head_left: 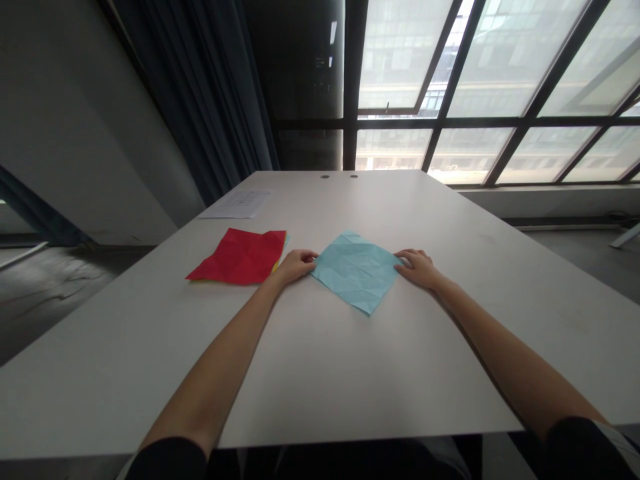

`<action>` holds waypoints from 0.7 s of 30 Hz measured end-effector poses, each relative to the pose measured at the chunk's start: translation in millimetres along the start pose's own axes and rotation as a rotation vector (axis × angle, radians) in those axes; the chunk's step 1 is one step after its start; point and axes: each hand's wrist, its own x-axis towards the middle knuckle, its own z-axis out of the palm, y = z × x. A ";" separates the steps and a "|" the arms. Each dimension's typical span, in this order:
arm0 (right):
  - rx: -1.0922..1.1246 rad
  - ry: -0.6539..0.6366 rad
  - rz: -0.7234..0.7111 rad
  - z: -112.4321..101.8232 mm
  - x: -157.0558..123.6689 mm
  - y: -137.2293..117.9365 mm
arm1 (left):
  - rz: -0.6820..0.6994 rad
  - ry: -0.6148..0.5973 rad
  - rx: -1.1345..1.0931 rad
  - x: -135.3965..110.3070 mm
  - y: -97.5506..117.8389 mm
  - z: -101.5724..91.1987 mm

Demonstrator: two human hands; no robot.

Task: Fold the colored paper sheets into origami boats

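A creased light-blue paper square (356, 270) lies flat on the white table (350, 360), turned like a diamond. My left hand (296, 265) rests at its left corner, fingers curled onto the paper's tip. My right hand (419, 267) sits at the right corner, fingers bent and pressing on that tip. Both forearms stretch forward over the table from the near edge.
A red creased paper sheet (240, 257) lies left of my left hand, with yellow and pale sheets peeking out beneath it. A white printed sheet (239, 203) lies farther back on the left. Dark curtains and large windows stand beyond the table's far edge.
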 end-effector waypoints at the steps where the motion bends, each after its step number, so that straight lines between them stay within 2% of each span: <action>1: 0.017 0.010 0.015 -0.4 0.4 -0.1 | -0.001 -0.001 -0.010 0.1 -0.5 -0.3; 8: 0.159 0.068 0.048 -3.3 3.2 -0.8 | 0.033 0.027 0.011 1.0 -2.2 -2.8; 12: 0.167 0.116 0.020 -3.3 3.1 -0.3 | 0.042 0.043 0.047 2.7 -5.8 -2.8; 21: 0.131 0.135 -0.037 -4.1 3.9 3.1 | 0.110 0.043 0.137 5.6 -12.0 -3.2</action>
